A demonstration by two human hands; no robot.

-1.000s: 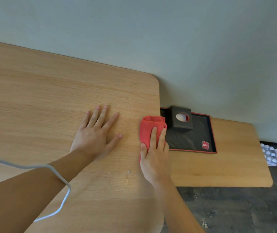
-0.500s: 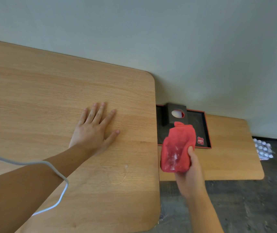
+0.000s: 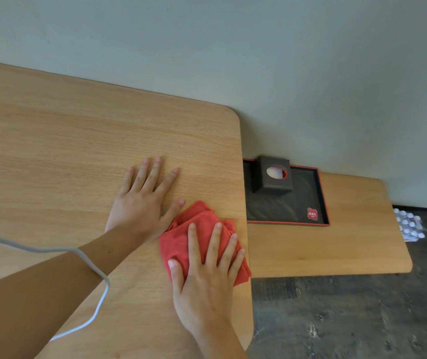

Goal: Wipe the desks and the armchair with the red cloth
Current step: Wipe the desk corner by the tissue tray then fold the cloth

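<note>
Cable (image 3: pixel 95 265): a pale cord loops across the left forearm at the left of the view.
Upper counter (image 3: pixel 64 156): light wood with a rounded far corner, set against the wall (image 3: pixel 259 60).
Left hand (image 3: pixel 142 203): lies palm down on the upper counter, fingers spread and flat, so this grip is fully open and has hold of nothing; the thumb tip is just beside the cloth's far corner.
Red cloth (image 3: pixel 178 244): folded and bunched, lying on the upper counter near its right edge, with one corner reaching that edge.
Right hand (image 3: pixel 204 275): pressed flat on top of the red cloth, fingers stretched out and slightly apart; the grip is open, bearing down on the cloth rather than closing around it.
Lower counter (image 3: pixel 349 244): same wood, sitting lower and to the right, partly under the upper one.
Tray (image 3: pixel 321 193): black with a red rim, resting on the lower counter against the wall.
Tissue box (image 3: pixel 272 187): dark, standing in the tray's far left part, with a white tissue showing in its oval top opening.
Red tag (image 3: pixel 312 214): small, in the tray's near right corner.
Blister packs (image 3: pixel 409 225): lying on the dark floor (image 3: pixel 349 320) past the lower counter's right end.
</note>
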